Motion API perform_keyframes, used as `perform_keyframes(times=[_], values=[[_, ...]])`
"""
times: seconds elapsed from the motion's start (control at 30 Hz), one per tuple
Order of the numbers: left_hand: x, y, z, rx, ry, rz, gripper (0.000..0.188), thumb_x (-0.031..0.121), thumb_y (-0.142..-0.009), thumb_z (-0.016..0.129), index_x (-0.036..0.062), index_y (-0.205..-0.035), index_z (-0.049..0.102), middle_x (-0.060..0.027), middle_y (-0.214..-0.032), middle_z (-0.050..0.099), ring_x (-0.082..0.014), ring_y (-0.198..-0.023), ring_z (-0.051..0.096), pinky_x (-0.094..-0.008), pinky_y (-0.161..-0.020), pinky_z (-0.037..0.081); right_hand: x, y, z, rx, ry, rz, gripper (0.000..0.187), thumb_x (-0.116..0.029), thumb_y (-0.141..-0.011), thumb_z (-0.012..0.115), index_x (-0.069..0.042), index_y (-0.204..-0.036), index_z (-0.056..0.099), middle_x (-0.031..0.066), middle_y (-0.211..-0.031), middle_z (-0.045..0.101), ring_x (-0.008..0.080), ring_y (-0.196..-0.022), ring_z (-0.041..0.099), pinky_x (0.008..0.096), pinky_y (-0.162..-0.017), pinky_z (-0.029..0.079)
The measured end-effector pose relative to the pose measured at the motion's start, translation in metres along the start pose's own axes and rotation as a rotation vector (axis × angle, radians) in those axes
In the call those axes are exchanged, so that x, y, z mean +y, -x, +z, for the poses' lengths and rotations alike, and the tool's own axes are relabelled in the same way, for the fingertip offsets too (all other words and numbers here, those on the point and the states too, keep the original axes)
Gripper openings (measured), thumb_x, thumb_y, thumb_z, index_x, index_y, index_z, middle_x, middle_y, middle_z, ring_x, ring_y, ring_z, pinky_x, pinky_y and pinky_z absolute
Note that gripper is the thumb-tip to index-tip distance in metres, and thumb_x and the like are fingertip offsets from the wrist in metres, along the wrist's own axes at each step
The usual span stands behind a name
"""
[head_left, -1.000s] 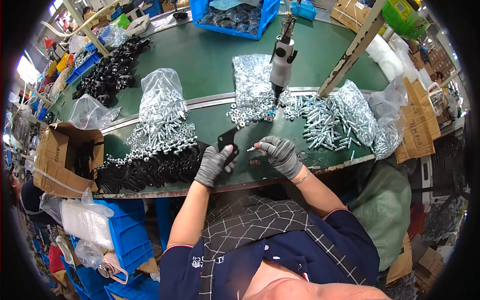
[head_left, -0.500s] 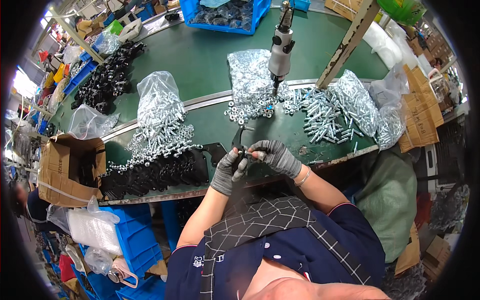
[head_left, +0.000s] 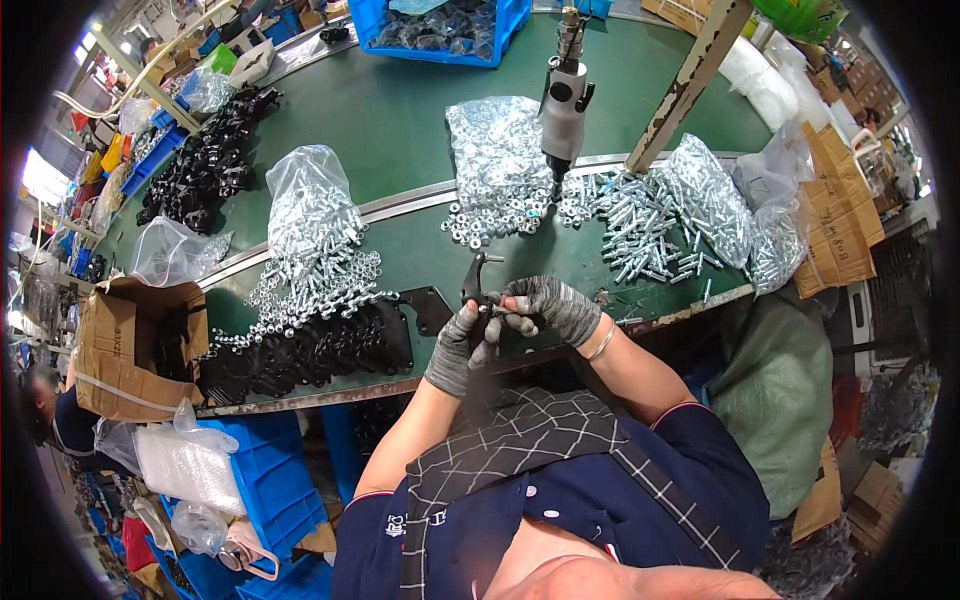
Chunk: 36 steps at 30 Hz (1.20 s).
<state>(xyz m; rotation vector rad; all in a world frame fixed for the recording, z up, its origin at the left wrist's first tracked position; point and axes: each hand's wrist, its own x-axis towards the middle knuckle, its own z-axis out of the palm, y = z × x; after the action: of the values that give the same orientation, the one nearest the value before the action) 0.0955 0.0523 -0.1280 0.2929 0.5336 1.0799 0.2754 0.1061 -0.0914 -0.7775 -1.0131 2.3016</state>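
Near the table's front edge, my left hand [head_left: 453, 350], in a grey glove, grips a curved black metal bracket [head_left: 471, 282] that stands up from the fingers, a thin silver pin sticking out sideways from its top. My right hand [head_left: 556, 308], also gloved, is closed in a pinch at the bracket's lower end; the small piece between its fingertips is too covered to make out. Behind the hands, loose silver nuts [head_left: 490, 222] spill from a clear bag. A grey power screwdriver [head_left: 565, 118] hangs bit-down over them.
Silver pins [head_left: 640, 235] lie to the right, more nuts and bolts [head_left: 310, 285] to the left. Black plates [head_left: 320, 345] line the front edge beside a cardboard box [head_left: 130, 350]. A chipped post [head_left: 690, 85] rises at right; a blue bin [head_left: 430, 50] stands at the back.
My right hand's fingers have shifted slightly and curl lower beside the bracket. The bracket stays in my left hand. The whole view has moved a little.
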Motion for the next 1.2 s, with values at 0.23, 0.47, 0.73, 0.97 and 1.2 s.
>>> perform_keyframes(times=[0.23, 0.47, 0.73, 0.97, 1.2], values=[[0.007, -0.001, 0.007, -0.127, 0.076, -0.123, 0.036, 0.031, -0.09, 0.051, -0.0012, -0.105, 0.052, -0.0133, -0.086, 0.063, -0.0094, -0.034, 0.04, -0.0162, -0.032, 0.026, -0.004, -0.001, -0.013, -0.082, 0.069, 0.069, 0.026, -0.028, -0.084, 0.06, -0.002, -0.084, 0.06, 0.0007, -0.062, 0.054, 0.0072, -0.049, 0.046, 0.0197, -0.046, 0.036], [0.016, 0.0, 0.023, -0.031, -0.151, -0.032, 0.033, 0.03, -0.089, 0.051, -0.0019, -0.095, 0.056, -0.0155, -0.083, 0.065, -0.0088, -0.035, 0.041, -0.0173, -0.03, 0.027, -0.014, -0.002, -0.007, 0.063, 0.217, 0.04, 0.028, -0.029, -0.081, 0.063, -0.002, -0.086, 0.06, 0.0063, -0.067, 0.058, 0.0151, -0.057, 0.054, 0.0255, -0.053, 0.043], [0.015, -0.017, 0.017, 0.274, -0.451, -0.001, 0.031, 0.028, -0.09, 0.05, -0.0022, -0.091, 0.058, -0.0144, -0.077, 0.066, -0.0102, -0.042, 0.051, -0.0183, -0.032, 0.033, -0.042, -0.046, -0.051, 0.784, 1.718, -0.359, 0.023, -0.023, -0.075, 0.063, -0.007, -0.091, 0.059, 0.0163, -0.085, 0.061, 0.0345, -0.081, 0.058, 0.0417, -0.073, 0.045], [0.015, -0.017, 0.029, 0.292, -0.512, -0.003, 0.033, 0.03, -0.09, 0.047, -0.0002, -0.084, 0.061, -0.0121, -0.069, 0.065, -0.0082, -0.037, 0.045, -0.0184, -0.031, 0.031, -0.051, -0.049, -0.077, 0.681, 1.993, -0.43, 0.015, -0.016, -0.076, 0.063, -0.007, -0.087, 0.057, 0.012, -0.08, 0.059, 0.0289, -0.076, 0.059, 0.0364, -0.068, 0.047], [0.011, -0.02, 0.011, 0.32, -0.493, -0.006, 0.026, 0.026, -0.089, 0.051, 0.0007, -0.091, 0.056, -0.0095, -0.068, 0.062, -0.0126, -0.041, 0.051, -0.0209, -0.03, 0.034, -0.028, -0.013, -0.012, 0.153, 0.701, -0.181, 0.01, -0.008, -0.081, 0.056, -0.006, -0.091, 0.06, 0.0114, -0.08, 0.061, 0.0243, -0.076, 0.058, 0.0324, -0.07, 0.047]])
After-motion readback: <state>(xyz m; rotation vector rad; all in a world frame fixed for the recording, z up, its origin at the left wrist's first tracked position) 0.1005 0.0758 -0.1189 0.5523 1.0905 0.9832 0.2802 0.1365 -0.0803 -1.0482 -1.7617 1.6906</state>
